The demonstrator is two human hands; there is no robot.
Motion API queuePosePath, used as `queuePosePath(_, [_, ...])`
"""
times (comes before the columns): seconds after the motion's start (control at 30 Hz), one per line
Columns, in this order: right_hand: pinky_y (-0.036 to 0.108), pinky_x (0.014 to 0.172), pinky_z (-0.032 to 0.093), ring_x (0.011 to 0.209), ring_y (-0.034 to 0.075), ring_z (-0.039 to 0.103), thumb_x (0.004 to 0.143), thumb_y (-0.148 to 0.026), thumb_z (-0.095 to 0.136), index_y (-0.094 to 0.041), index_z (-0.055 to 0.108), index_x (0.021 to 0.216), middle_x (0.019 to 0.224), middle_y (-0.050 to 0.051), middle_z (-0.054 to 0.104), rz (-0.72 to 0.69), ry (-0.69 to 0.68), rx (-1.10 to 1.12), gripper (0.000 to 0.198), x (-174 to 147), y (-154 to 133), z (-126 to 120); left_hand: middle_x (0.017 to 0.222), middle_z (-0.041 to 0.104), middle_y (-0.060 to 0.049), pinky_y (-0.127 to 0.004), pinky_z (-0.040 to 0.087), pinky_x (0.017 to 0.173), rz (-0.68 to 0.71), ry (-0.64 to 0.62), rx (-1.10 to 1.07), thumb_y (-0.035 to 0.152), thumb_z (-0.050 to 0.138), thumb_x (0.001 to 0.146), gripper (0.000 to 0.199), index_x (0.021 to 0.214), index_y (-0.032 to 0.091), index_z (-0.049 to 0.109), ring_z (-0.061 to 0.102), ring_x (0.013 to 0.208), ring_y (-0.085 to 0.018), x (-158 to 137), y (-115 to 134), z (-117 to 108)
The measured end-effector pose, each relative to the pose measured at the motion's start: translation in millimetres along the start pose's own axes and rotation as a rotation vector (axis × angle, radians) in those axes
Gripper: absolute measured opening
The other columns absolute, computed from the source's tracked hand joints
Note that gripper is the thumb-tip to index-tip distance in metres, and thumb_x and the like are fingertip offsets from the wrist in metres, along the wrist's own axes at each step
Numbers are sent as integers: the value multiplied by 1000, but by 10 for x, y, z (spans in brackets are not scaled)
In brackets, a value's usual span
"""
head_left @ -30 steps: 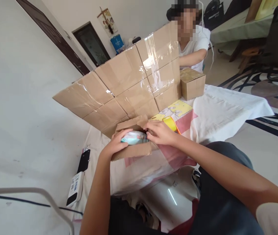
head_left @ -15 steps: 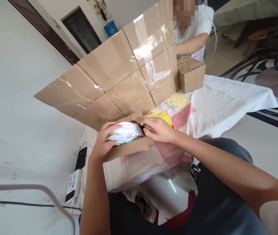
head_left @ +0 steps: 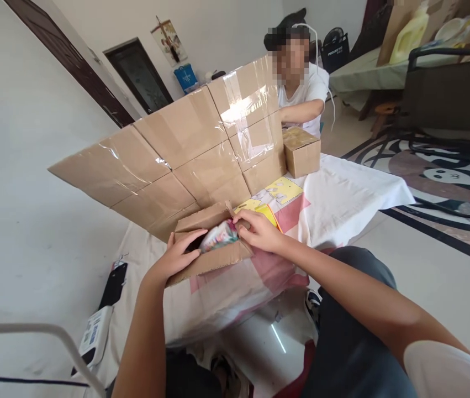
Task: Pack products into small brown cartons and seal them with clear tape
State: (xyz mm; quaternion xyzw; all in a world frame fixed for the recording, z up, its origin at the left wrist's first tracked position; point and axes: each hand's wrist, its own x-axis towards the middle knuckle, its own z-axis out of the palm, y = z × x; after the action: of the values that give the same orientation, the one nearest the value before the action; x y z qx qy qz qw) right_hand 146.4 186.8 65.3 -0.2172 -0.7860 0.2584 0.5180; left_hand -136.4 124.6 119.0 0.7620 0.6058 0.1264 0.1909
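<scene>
While carton (head_left: pixel 207 263) hides underside of packet (head_left: pixel 220 235), hands (head_left: pixel 172 258) (head_left: pixel 262 232) touch carton ends; whether gripping, cannot tell.

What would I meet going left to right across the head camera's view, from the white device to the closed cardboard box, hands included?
White device, left hand, colorful packet in the open box, right hand, closed cardboard box.

White, colourfully printed package (head_left: pixel 220 236), slightly tilted, inside an open brown cardboard box (head_left: pixel 214 260)
</scene>
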Motion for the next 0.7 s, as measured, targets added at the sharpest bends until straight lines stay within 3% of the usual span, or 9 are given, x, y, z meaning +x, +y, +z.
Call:
queuePosePath(0.07, [32, 80, 49, 87, 19, 64, 80, -11, 52, -20, 59, 98, 94, 5, 67, -1, -10, -17, 21, -6, -14, 3, 138, 65, 0, -60, -15, 121, -22, -17, 68, 43, 49, 97, 41, 136, 39, 60, 50, 138, -29, -2, 64, 31])
queuePosePath(0.2, [31, 78, 49, 84, 18, 64, 80, -9, 51, -20, 60, 100, 91, 3, 67, 32, 8, 2, 24, -5, 19, -11, 113, 76, -1, -59, -12, 123, 28, 86, 194, 49, 40, 101, 39, 102, 32, 76, 64, 115, -28, -3, 148, 108])
queuePosePath(0.37, [31, 79, 49, 83, 18, 63, 84, -10, 49, -20, 60, 101, 90, 3, 67, 34, 5, 19, 23, 4, 58, -17, 97, 78, 0, -61, -9, 122, -14, 79, 162, 49, 42, 99, 37, 106, 35, 75, 69, 97, -27, 10, 156, 114])
queuePosePath(0.47, [31, 79, 48, 83, 18, 63, 83, -9, 50, -20, 60, 101, 90, 3, 66, 29, 1, 18, 23, 20, 52, -2, 90, 78, -1, -61, 6, 121, -7, 76, 213, 47, 45, 96, 34, 105, 35, 76, 69, 90, -27, 28, 162, 48])
queuePosePath(0.57, [32, 81, 48, 85, 18, 62, 82, -9, 49, -20, 59, 98, 93, 4, 66, 20, 11, 26, 22, 60, 55, 14, 74, 74, -5, -57, 26, 109, -11, 188, 369, 44, 49, 92, 32, 86, 29, 76, 66, 81, -28, 20, 101, -75])
queuePosePath(0.7, [32, 82, 48, 86, 18, 62, 88, -11, 43, -20, 58, 96, 93, 5, 66, 8, 28, 65, 20, 126, 90, 34, 52, 59, -5, -56, 31, 98, -56, 326, 285, 52, 66, 77, 38, 54, 23, 57, 65, 90, -37, 34, 6, -234])
